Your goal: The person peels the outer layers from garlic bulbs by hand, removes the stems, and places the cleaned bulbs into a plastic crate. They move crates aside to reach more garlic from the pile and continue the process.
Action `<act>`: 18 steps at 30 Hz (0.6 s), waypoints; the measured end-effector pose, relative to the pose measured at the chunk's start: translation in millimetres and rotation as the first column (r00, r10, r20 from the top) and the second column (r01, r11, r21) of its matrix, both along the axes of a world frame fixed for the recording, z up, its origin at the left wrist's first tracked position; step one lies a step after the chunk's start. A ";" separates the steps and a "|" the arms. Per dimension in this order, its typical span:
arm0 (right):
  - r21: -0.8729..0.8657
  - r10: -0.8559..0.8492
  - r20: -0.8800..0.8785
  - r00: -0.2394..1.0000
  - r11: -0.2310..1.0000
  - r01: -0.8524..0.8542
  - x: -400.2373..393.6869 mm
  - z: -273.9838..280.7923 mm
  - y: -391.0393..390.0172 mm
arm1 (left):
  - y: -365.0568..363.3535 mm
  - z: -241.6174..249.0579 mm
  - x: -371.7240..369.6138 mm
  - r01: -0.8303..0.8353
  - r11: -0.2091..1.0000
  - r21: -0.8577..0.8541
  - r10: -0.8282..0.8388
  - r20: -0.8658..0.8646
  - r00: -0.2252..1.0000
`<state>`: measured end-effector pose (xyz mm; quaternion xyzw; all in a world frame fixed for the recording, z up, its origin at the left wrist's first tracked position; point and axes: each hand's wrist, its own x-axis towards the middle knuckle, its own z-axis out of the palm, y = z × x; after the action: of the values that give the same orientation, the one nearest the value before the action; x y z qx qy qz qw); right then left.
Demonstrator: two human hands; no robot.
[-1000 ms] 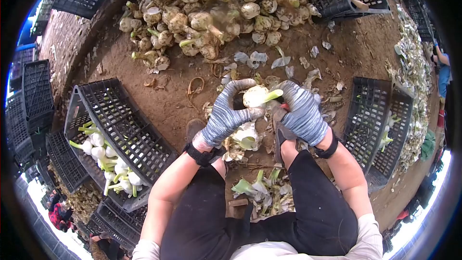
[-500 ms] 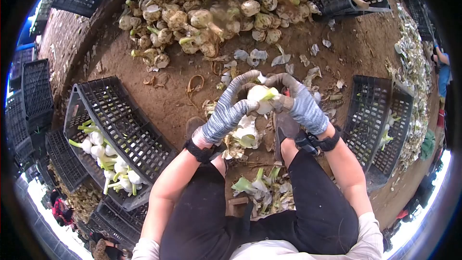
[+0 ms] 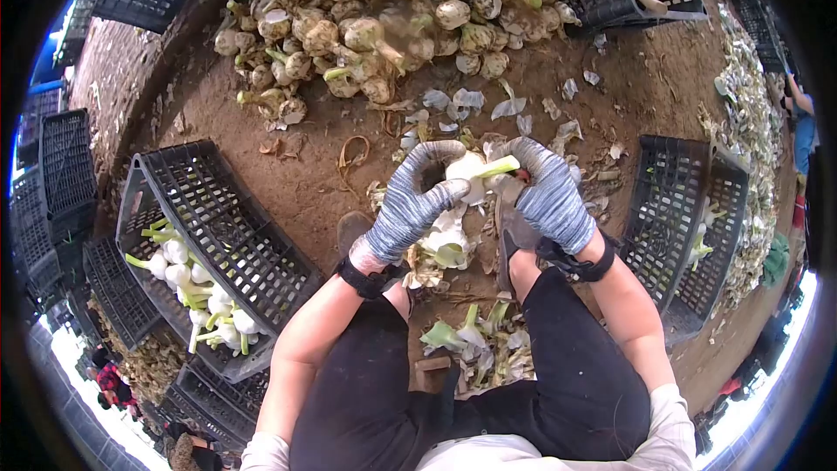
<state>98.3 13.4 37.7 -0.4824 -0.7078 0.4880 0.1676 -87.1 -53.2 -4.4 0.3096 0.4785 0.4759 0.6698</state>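
Note:
A white garlic bulb (image 3: 468, 167) with a short green stem is held up between my two gloved hands, above the ground and in front of my knees. My left hand (image 3: 417, 199) grips the bulb's left side, thumb and fingers curled round it. On the other side, my right hand (image 3: 545, 192) pinches the bulb near its stem, which points right. Both hands wear grey knitted gloves. Below them, peeled skins (image 3: 446, 249) lie between my shoes, and more cut stalks and skins (image 3: 478, 340) lie between my legs.
A heap of dirty garlic (image 3: 349, 26) lies ahead. To my left a tilted black crate (image 3: 231, 227) holds clean white bulbs (image 3: 205, 288). Another black crate (image 3: 667, 209) with a few bulbs stands on my right. Further right runs a long pile of skins (image 3: 750, 183).
The garlic bulb has turned in my hands, so its green stem now shows longer and points right. My right hand's fingers have shifted round the stem side.

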 end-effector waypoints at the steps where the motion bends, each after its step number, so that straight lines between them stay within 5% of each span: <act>1: 0.058 0.007 0.042 0.999 0.998 -0.009 0.3 -0.5 -0.4 | -0.8 2.7 -0.4 -0.002 1.000 -0.025 0.002 0.020 1.000; 4: 0.008 -0.041 -0.022 0.999 0.999 0.041 5.1 -9.1 -1.7 | 0.6 9.7 -3.8 0.032 0.999 -0.007 -0.032 -0.005 0.999; 6: -0.249 -0.302 -0.062 0.951 0.928 0.278 13.7 -27.7 5.5 | 0.1 10.3 -7.5 0.054 0.999 -0.005 -0.053 0.129 0.990; 7: -0.425 -0.400 -0.230 0.887 0.861 0.279 20.9 -31.0 11.1 | 0.3 10.5 -8.4 0.075 0.997 0.001 -0.072 0.260 0.963; 11: -0.614 -0.502 -0.419 0.757 0.771 0.171 21.5 -18.3 3.8 | 2.1 -4.7 -5.4 0.070 0.992 -0.101 -0.026 0.380 0.925; 15: -0.640 -0.363 -0.287 0.886 0.761 0.104 2.6 -7.1 6.7 | 5.8 -1.8 -0.4 -0.002 0.999 0.037 -0.002 0.093 0.996; 18: -0.569 -0.372 -0.390 0.842 0.817 0.097 3.4 -24.3 -2.4 | 3.0 -7.2 0.4 -0.063 0.991 0.114 0.061 0.022 0.998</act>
<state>101.7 11.0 13.5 -0.4577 -0.4134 0.7426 0.2609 -86.7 -50.2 -11.6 0.3283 0.4535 0.5260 0.6402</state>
